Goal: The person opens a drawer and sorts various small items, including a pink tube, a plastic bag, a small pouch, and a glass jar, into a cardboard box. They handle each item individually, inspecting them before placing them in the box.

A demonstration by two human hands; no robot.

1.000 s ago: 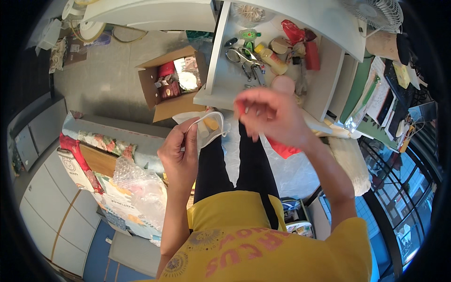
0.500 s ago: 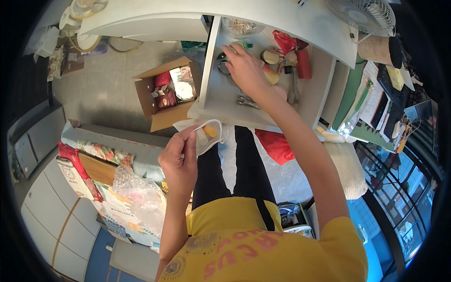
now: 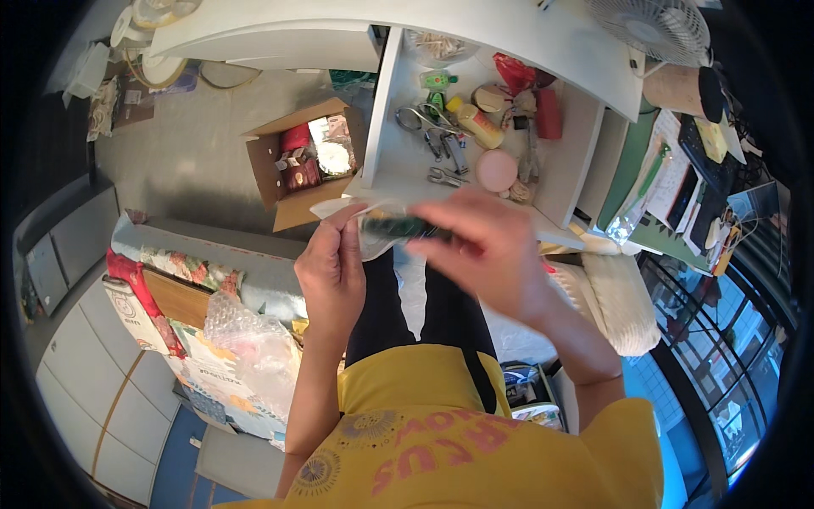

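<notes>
I saw the drawer at upper centre, a bottle in it, a carton on the floor to its left, the bag below both, a fan upper right.

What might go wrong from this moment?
The blurred dark item in the right hand could slip and fall, or snag on the translucent bag. The left hand pinches that bag near its edge, so it might tilt or slip. The open drawer is close; knuckles could bump it.
</notes>
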